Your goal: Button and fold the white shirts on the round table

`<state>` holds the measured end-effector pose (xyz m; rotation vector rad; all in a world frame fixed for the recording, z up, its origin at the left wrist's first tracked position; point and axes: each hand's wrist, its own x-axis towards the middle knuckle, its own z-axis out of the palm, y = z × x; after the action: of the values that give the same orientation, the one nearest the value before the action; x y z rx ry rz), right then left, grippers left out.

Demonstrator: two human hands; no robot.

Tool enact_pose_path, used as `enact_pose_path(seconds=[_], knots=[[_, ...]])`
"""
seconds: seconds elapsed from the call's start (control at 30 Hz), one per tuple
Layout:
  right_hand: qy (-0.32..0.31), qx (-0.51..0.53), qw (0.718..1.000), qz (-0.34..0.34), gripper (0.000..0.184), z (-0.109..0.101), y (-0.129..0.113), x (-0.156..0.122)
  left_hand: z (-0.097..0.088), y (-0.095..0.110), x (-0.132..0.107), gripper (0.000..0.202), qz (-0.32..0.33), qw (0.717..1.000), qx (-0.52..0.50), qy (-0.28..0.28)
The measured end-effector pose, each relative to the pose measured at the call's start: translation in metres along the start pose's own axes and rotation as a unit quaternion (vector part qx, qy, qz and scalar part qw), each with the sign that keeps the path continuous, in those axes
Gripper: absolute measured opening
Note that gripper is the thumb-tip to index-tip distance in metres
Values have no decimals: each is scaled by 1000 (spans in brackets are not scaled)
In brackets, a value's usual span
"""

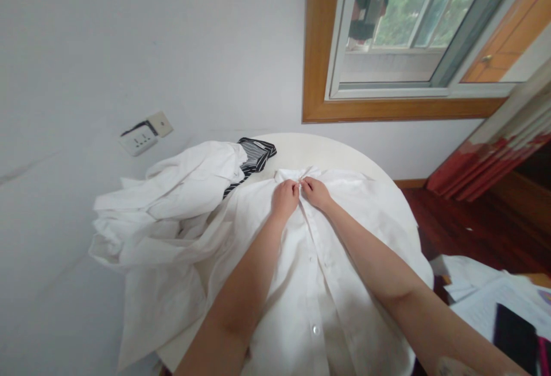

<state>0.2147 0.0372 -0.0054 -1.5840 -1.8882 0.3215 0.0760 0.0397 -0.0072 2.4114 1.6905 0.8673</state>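
A white button-up shirt (284,275) lies spread over a round white table (318,145), its collar toward the wall. Near the collar, my left hand (286,197) pinches the left front edge of the shirt. Close beside it, my right hand (315,191) has its fingers closed on the opposite edge. The fingertips of both hands almost meet at the top of the button placket. Below them the two front edges part, with buttons showing along the strip. Whether a button sits between my fingers is too small to tell.
More white clothing (172,192) is heaped at the table's left, with a black striped garment (256,155) behind it. A wall socket (140,139) is at the left. Papers (486,293) and a dark phone-like object (514,333) lie at lower right, below a red-and-white curtain (486,146).
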Motion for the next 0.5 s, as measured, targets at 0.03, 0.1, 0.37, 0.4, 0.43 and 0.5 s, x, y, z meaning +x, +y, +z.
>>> enact_pose_path(seconds=[0.03,0.1,0.37,0.4,0.43,0.5], knots=[[2,-6,1000,4,31,0,-1,-1,0,0,0,18,2,1000,-12,1],[9,-3,1000,5,33,-1,-2,-3,-2,0,1,11,4,999,-35,19],[226,-52,972,23,37,-24,7,-8,-21,-8,1,20,-40,988,-11,146],[233,-68,970,15,34,-27,11,-7,-21,-11,1,22,-48,990,1,135],[225,-84,971,9,31,-30,15,-7,-21,-14,1,23,-52,991,9,119],[167,-115,979,13,30,-31,21,-7,-18,-18,2,23,-52,995,20,82]])
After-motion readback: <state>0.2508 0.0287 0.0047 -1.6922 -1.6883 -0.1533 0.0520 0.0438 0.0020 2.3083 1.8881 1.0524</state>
